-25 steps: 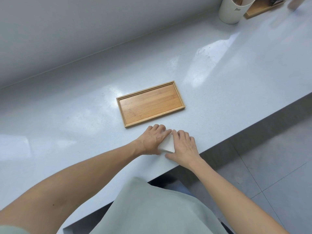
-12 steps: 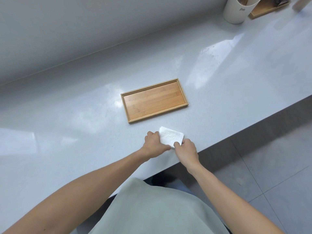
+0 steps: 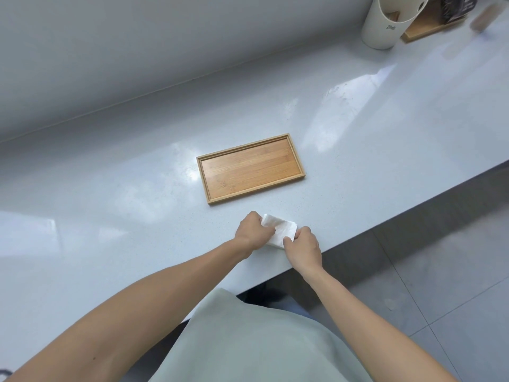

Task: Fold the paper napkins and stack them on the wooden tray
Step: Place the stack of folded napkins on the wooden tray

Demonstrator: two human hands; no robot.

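On the pale grey glossy bench (image 3: 110,205), the rectangular wooden tray (image 3: 298,164) sits bare. Just in front, 1 white paper napkin (image 3: 278,230) is mid-fold, left hand (image 3: 252,230) and right hand (image 3: 301,244) fingers pinching its ends. Next, I'd say: crease it flat, then carry it onto the tray.

Napkin (image 3: 279,231) before tray (image 3: 300,168), near counter (image 3: 110,210) edge.

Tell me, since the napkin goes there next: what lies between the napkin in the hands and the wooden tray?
Only bare countertop separates the napkin from the wooden tray, as the head view shows.
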